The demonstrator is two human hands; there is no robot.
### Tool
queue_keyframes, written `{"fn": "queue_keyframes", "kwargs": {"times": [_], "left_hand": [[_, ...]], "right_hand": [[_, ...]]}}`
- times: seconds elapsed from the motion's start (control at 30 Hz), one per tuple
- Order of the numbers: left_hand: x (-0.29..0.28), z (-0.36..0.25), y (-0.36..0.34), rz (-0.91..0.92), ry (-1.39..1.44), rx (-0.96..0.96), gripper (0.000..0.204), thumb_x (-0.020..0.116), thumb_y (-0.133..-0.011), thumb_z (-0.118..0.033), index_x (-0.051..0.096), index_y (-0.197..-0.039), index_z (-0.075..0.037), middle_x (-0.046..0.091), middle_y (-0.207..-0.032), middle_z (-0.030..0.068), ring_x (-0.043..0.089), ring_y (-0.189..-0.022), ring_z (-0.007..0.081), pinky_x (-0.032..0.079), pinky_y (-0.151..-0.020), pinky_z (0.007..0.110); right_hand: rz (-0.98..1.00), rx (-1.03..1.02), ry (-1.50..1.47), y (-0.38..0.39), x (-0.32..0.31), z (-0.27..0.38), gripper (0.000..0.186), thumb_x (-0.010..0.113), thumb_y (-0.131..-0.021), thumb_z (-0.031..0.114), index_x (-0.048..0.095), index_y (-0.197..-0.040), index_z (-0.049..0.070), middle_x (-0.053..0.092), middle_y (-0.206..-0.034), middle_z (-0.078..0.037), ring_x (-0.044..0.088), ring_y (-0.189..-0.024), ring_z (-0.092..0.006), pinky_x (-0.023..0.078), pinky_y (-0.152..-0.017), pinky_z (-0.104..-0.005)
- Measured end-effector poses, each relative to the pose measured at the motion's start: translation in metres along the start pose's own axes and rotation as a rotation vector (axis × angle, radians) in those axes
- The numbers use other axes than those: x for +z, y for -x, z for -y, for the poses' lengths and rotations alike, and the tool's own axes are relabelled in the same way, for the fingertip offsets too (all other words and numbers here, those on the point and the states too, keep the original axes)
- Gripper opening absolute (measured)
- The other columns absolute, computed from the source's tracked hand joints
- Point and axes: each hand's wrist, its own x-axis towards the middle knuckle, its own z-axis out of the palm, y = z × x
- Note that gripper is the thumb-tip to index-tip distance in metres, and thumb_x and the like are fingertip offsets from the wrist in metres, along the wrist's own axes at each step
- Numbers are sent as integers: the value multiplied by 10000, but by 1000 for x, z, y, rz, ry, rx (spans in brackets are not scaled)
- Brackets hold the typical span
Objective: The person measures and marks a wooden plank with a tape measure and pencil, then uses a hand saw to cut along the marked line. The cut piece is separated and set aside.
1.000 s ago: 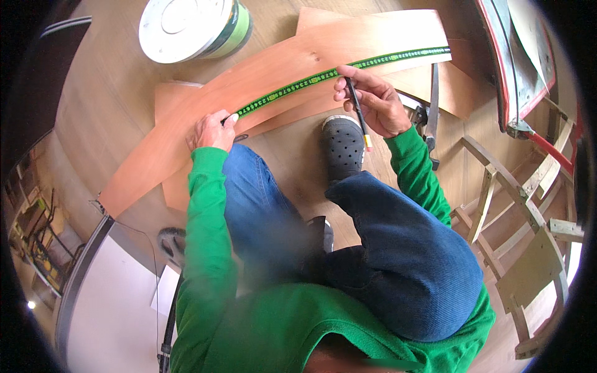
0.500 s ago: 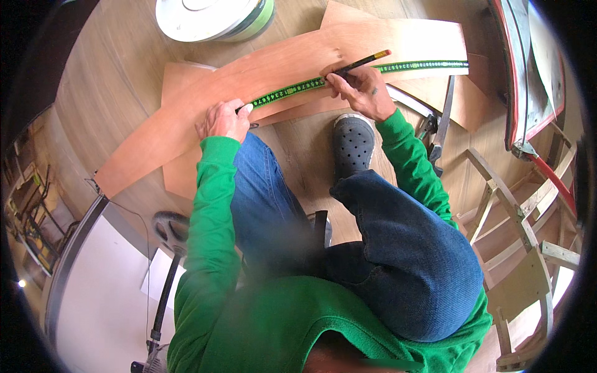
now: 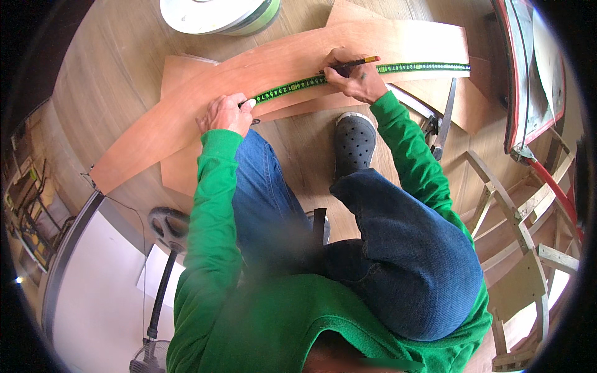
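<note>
On my feed, L hand (image 3: 225,115) grips long green tape measure (image 3: 286,91), R hand (image 3: 357,81) slim black pencil (image 3: 362,61); prob. marking curved tan wood sheet (image 3: 267,66); next needs tape steady.

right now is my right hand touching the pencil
Touching. The head view shows the right hand closed around the dark pencil, whose shaft runs into the grasp while its reddish end sticks out.
</note>
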Motion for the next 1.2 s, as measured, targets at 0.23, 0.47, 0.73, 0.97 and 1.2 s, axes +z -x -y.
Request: {"fn": "queue_keyframes", "kwargs": {"times": [0.23,0.47,0.73,0.97,1.2], "left_hand": [[-3,-3,1,19,-27,-14,249,720,-1024,-447,805,-1105,-227,747,-1260,97,626,-1342,375,358,-1164,807],[-1,-2,1,22,-16,-8,256,728,-1021,-445,806,-1129,-225,743,-1278,88,614,-1364,364,341,-1179,803],[1,-1,0,12,-20,-30,268,740,-1009,-464,817,-1138,-242,754,-1275,89,631,-1339,358,393,-1138,734],[2,-1,3,-71,-25,14,258,747,-1003,-455,819,-1128,-241,769,-1235,92,660,-1296,370,419,-1123,720],[-2,-3,1,-9,1,-26,241,733,-1015,-441,811,-1137,-248,751,-1285,75,622,-1362,354,334,-1199,779]], "right_hand": [[48,-33,92,1,-2,1,85,734,-980,94,712,-999,13,629,-886,-86,606,-827,-190,519,-774,-350],[-1,-75,88,1,2,1,83,737,-983,94,710,-999,18,640,-888,-101,619,-830,-212,532,-777,-365],[4,-115,87,1,3,-3,79,725,-995,90,694,-999,17,638,-886,-92,612,-827,-197,527,-756,-362],[0,-120,104,1,4,-4,84,726,-993,101,701,-1002,21,639,-863,-96,619,-811,-195,527,-739,-359],[40,-27,184,-1,3,-4,142,716,-969,203,656,-977,75,644,-785,-137,656,-718,-299,559,-736,-428]]}}
